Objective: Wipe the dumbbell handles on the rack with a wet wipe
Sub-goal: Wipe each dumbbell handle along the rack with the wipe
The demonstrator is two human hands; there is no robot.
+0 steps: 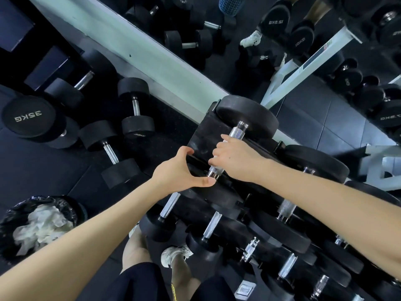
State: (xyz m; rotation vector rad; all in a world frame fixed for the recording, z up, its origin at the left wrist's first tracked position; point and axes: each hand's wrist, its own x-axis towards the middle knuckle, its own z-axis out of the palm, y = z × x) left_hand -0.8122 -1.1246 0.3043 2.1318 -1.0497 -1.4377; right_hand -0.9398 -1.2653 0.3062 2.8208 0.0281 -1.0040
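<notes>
Head view, looking down, ordered from near to far. Nearest are the person's dark shorts (138,283) and a pale shoe (175,255). To the left of the left forearm stands a bin (74,210) lined in black, holding crumpled white wipes (43,227). Under and between the forearms, rows of lower dumbbells (170,205) lie on the rack (201,135), their steel grips facing up.

The left hand (180,170) is spread in a wide C, with the thumb tip just beside the near end of the handle (238,131). Whether its palm bears on the near weight cannot be told.

The right hand (234,157) lies just to the right of the left hand. Its fingers are curled round the middle of that handle, over a wet wipe (225,138) whose white edges show above and below the fingers. The handle belongs to the top dumbbell (247,114), whose far weight lies just beyond the right hand.

Well to the left of the left hand, several floor dumbbells (110,151) rest on dark matting, one marked 35KG (28,116). Beyond both hands a mirror (303,68) reflects further weights.
</notes>
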